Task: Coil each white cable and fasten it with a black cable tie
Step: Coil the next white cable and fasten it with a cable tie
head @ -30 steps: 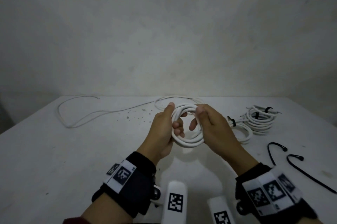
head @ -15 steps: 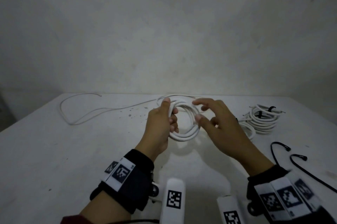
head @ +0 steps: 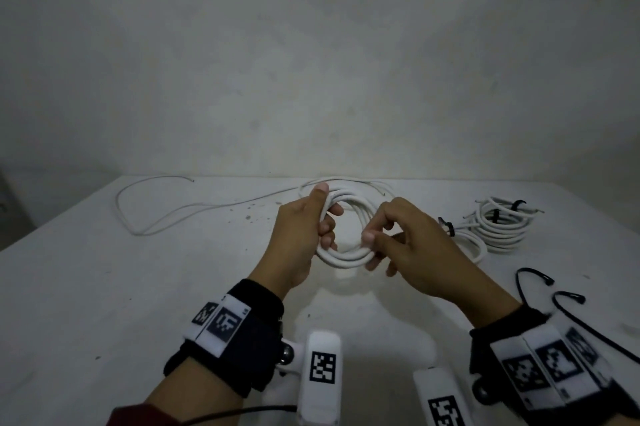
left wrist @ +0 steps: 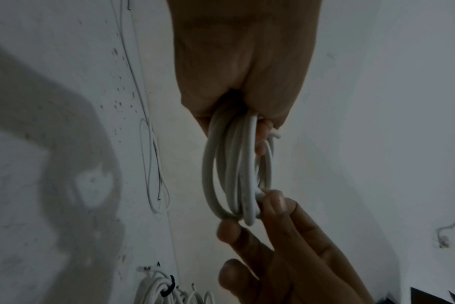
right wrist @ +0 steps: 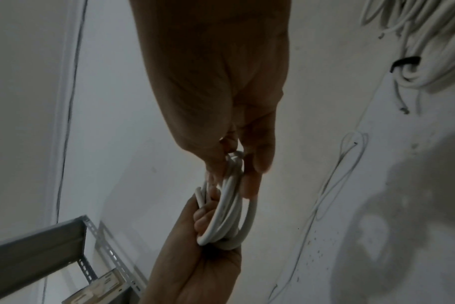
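Note:
A coil of white cable (head: 346, 254) hangs above the table between both hands. My left hand (head: 304, 231) grips its left side, thumb on top and fingers curled through the loops (left wrist: 237, 168). My right hand (head: 398, 242) pinches the coil's right side between thumb and forefinger (right wrist: 234, 185), the other fingers spread below. Two loose black cable ties (head: 533, 275) (head: 588, 318) lie on the table at the right.
Two coiled white cables with black ties (head: 502, 224) (head: 467, 245) lie at the back right. A long loose white cable (head: 166, 214) trails across the back left of the white table (head: 104, 287). A metal shelf frame (right wrist: 39, 242) shows in the right wrist view.
My right hand let go of the coil, swung open over its top, then came down and now pinches its right side. The left hand kept its grip.

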